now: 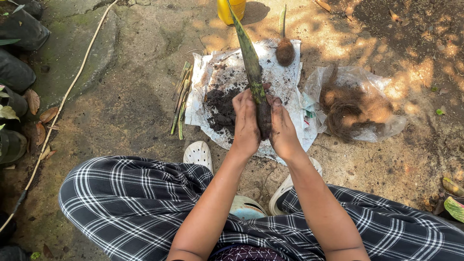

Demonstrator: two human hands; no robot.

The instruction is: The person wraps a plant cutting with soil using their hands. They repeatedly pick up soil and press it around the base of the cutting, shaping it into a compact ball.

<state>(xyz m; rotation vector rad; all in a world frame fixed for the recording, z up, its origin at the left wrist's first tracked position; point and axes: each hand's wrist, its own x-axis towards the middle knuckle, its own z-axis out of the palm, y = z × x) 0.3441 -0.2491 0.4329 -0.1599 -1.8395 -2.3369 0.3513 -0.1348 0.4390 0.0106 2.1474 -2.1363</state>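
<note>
My left hand (245, 121) and my right hand (282, 126) press from both sides on a dark ball of soil (264, 121) at the base of a long green pointed leaf (249, 53) that stands upright between them. Both hands are soiled. Under them lies a white plastic sheet (290, 72) with a heap of dark soil (221, 108) on it. A second leaf cutting with a brown fibre-wrapped ball (285, 51) rests at the sheet's far edge.
A clear plastic bag holding brown coconut fibre (349, 108) lies to the right. Green leaf strips (181, 99) lie left of the sheet. A yellow container (230, 9) stands at the top. A hose (63, 99) runs along the left, beside black pots (17, 72).
</note>
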